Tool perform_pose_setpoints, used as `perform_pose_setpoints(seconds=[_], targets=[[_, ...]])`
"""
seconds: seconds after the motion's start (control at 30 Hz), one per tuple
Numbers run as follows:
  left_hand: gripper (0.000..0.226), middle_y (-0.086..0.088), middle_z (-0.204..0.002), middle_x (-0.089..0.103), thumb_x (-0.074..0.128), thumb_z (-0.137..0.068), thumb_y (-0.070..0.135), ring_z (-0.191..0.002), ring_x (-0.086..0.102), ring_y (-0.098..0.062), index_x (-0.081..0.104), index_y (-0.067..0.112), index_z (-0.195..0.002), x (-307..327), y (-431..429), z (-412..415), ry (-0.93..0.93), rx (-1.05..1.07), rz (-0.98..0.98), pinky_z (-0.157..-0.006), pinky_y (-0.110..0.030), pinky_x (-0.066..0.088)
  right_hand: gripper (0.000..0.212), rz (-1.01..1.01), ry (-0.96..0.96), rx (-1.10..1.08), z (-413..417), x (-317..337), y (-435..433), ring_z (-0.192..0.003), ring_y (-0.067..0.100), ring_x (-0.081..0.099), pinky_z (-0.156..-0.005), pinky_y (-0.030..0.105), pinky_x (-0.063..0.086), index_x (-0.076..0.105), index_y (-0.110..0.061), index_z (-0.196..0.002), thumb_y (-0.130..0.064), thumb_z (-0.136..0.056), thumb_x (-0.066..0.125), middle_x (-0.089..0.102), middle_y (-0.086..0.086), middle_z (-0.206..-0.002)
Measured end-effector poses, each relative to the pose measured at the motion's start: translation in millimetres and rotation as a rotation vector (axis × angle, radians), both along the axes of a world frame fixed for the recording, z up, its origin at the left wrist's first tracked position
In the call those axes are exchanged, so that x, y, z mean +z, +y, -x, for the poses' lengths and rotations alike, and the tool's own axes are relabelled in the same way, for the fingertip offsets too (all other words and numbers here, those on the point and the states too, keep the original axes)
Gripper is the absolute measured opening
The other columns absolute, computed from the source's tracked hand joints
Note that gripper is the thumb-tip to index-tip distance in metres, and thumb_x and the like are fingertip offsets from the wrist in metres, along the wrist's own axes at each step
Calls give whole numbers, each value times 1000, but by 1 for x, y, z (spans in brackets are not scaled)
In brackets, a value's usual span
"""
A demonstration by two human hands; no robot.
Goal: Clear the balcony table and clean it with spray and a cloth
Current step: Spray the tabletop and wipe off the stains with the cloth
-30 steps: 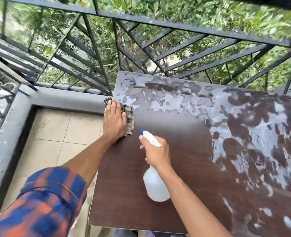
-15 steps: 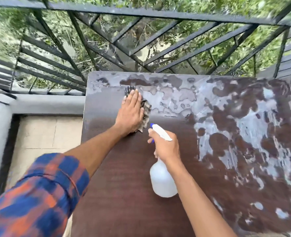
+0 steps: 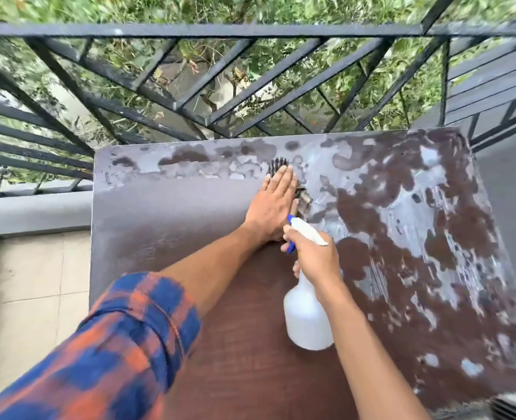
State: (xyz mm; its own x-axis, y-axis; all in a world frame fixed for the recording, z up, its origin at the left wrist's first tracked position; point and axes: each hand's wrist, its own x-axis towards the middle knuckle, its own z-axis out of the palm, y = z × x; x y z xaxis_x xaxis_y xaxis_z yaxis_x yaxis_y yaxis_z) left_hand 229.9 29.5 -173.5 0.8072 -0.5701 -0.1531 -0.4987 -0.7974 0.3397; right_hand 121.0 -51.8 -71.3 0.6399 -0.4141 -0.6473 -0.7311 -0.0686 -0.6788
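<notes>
Brown wood-grain rectangular tabletop (image 3: 175,213): dark and even at the left and near side, blotched with pale grey wet film along the far edge and right half. Your left hand (image 3: 273,204), fingers straight and together, presses a dark checked cloth (image 3: 303,201) flat near the far edge. Your right hand (image 3: 314,256) grips a white plastic spray bottle (image 3: 306,316) by its neck, nozzle just beside the cloth. Black metal railing (image 3: 190,30) stands behind; beige floor tiles (image 3: 32,283) lie left.

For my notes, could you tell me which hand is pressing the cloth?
The left hand, in the plaid sleeve, lies flat on the cloth; the right hand is curled round the spray bottle instead.
</notes>
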Motion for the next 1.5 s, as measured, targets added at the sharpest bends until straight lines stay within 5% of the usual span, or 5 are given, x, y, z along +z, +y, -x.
perform_pose_setpoints(seconds=[0.4,0.6,0.97,1.27,1.5], targets=[[68,-16,-162,25,17,-99,42,-152,18,-28,32,2,-152,4,18,-82,-23,70,0,-121,-47,21,21,-72,-93,15,-66,-4,-15,-34,20,42,-38,22,37,78,-11,-91,-31,-92,71,72,5,-71],[65,-22,-157,33,20,-101,38,-149,27,-32,34,-3,-150,2,91,-102,-133,105,9,-123,-43,17,20,-121,-116,56,-86,-8,12,-33,20,42,-39,24,37,77,-11,-90,-29,-93,70,71,4,-69],[55,-33,-149,39,31,-102,23,-140,36,-46,41,-14,-142,4,296,-62,-293,504,-77,-124,-27,-3,22,-246,-58,189,-84,-10,72,-33,18,38,-39,22,34,75,-8,-93,-30,-92,71,69,3,-68],[65,-27,-158,27,23,-99,33,-148,24,-37,29,-6,-151,-8,281,-34,-156,974,-2,-124,-43,12,27,-262,-33,304,-83,-6,109,-35,19,42,-44,25,38,76,-8,-91,-35,-87,73,69,0,-68],[66,-24,-160,26,23,-99,35,-149,23,-34,28,-4,-152,-9,282,-46,-98,969,-36,-124,-42,12,22,-282,-37,346,-86,-6,116,-34,17,41,-45,25,38,71,-14,-81,-35,-89,72,69,-1,-70]])
